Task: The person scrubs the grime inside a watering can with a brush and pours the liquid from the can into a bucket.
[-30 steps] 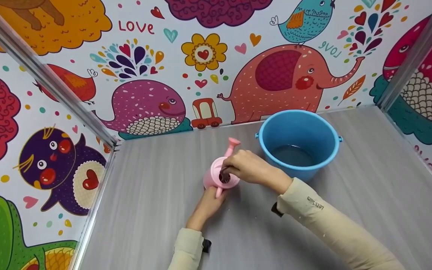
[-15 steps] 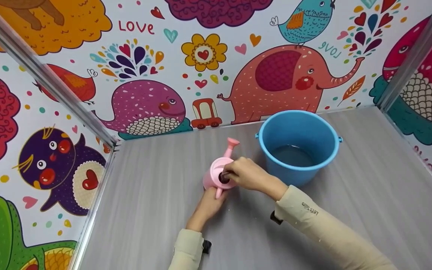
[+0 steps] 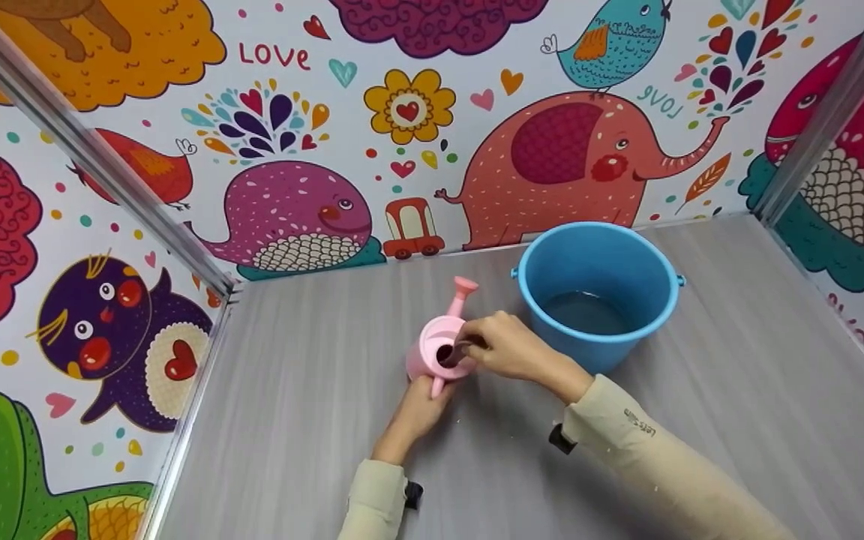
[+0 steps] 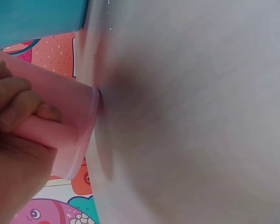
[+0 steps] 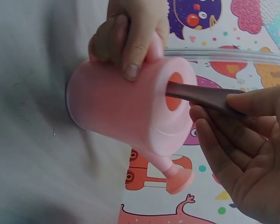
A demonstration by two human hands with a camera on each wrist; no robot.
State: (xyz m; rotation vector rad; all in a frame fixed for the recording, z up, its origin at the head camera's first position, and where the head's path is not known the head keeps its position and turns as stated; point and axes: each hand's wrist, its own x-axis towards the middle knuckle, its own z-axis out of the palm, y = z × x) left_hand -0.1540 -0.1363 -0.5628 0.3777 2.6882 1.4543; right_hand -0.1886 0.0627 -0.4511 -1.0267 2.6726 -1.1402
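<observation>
Centrally, a can (image 3: 423, 361) is gripped by the left fingers (image 5: 136, 55), a tool (image 5: 203, 96) in its mouth by the right fingers (image 5: 256, 101). Further right, a bucket (image 3: 582, 354) is seen.

A booth-like space — cartoon-animal walls (image 3: 402, 187), metal corner strips (image 3: 109, 169), grey streaked surface (image 3: 304, 375).

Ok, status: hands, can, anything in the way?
Left fingers gripping pink watering can by its handle. Right fingers pinching brown tool, end inside can's opening. Blue bucket to the right, clear of can.

Cream sleeves (image 3: 676, 461) meet black wrist pieces (image 3: 562, 439); dark lettering (image 3: 640, 421) marks the right one.
</observation>
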